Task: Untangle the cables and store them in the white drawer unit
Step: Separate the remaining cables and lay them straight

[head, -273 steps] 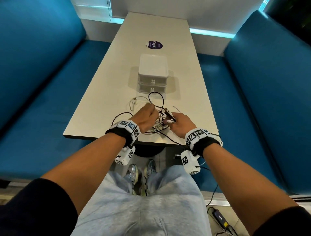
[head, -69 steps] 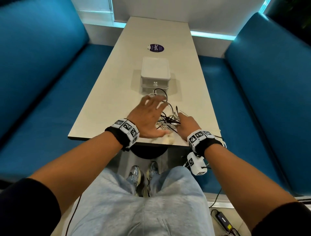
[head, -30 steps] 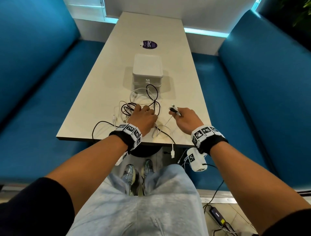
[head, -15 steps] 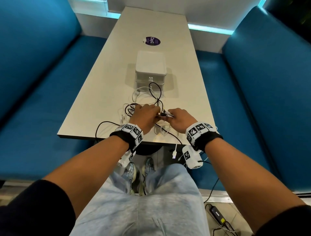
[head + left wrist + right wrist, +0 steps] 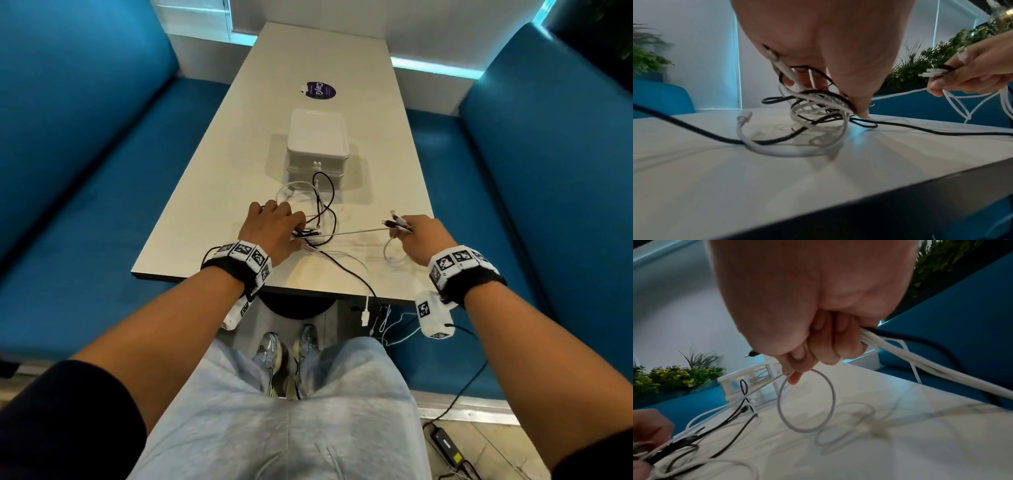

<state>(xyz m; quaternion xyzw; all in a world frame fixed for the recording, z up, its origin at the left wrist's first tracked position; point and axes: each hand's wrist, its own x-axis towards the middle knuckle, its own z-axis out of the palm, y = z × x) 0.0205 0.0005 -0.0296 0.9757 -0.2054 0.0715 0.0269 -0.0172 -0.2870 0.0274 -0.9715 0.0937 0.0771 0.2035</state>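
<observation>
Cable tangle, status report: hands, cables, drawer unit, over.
Left hand pins the black-and-white cable tangle on the table. Right hand grips a bundle of cable ends, white strand taut between. White plastic drawer unit shut, cable loops against its front.

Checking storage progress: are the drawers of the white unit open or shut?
Shut: both fronts of the white drawer unit sit flush in the head view, none pulled out.

I note: table [image 5: 308, 54] smooth, pale, faint sheen; drawer unit [image 5: 318, 137] matt white plastic; cables [image 5: 818, 104] smooth rubbery sheath; benches [image 5: 85, 137] blue upholstery.
</observation>
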